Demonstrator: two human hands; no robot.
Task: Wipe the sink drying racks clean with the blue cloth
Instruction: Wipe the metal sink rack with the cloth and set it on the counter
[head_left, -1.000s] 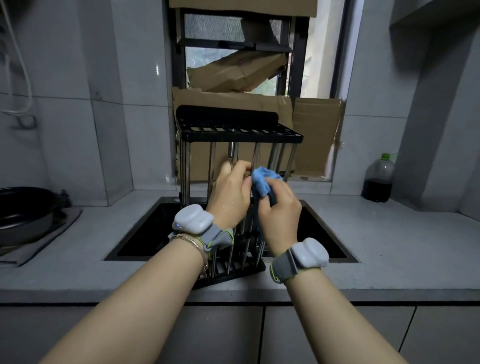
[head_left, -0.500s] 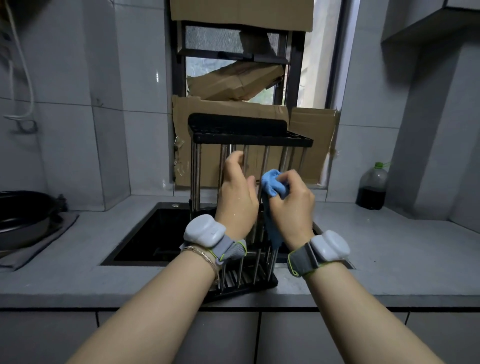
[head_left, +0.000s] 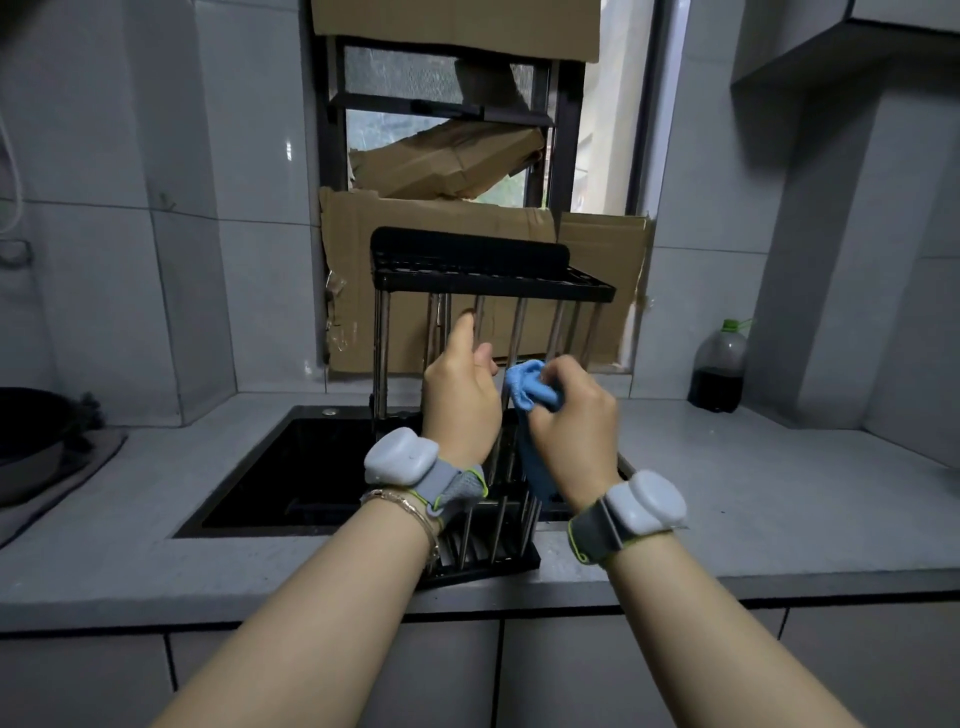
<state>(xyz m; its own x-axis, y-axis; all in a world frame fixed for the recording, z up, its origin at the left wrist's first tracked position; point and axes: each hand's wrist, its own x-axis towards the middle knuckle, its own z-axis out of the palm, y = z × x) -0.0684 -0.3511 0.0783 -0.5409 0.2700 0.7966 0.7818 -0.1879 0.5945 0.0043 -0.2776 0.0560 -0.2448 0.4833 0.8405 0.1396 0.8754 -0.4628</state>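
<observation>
At the far left we see a dark pan (head_left: 31, 441) on a grey mat (head_left: 78, 483); what it holds is out of view. Next comes the black sink (head_left: 311, 467), sunk in the grey worktop (head_left: 753, 493), too dark inside for us to tell its contents.

The rack (head_left: 483, 275) stands on end over the sink's front rim, its lower frame resting on the worktop edge, its metal rods running upright to the black frame on top. Cardboard (head_left: 441, 223) fills the window behind it.

Our left hand (head_left: 460, 410) is curled round the rods on the rack's left side, with the forefinger stretched up along one rod and the thumb out to the right. The other fingers are hidden behind the hand.

Just beside it is the cloth (head_left: 530, 389) – bunched, blue, against a middle rod, with a tail hanging down in front of the lower rods. Our right hand (head_left: 576, 426) is clenched on it, fingers and thumb pinching the bunched part.

Well apart at the right, in the worktop's back corner, a green-capped bottle (head_left: 719, 364) stands upright – dark liquid fills its lower part.
</observation>
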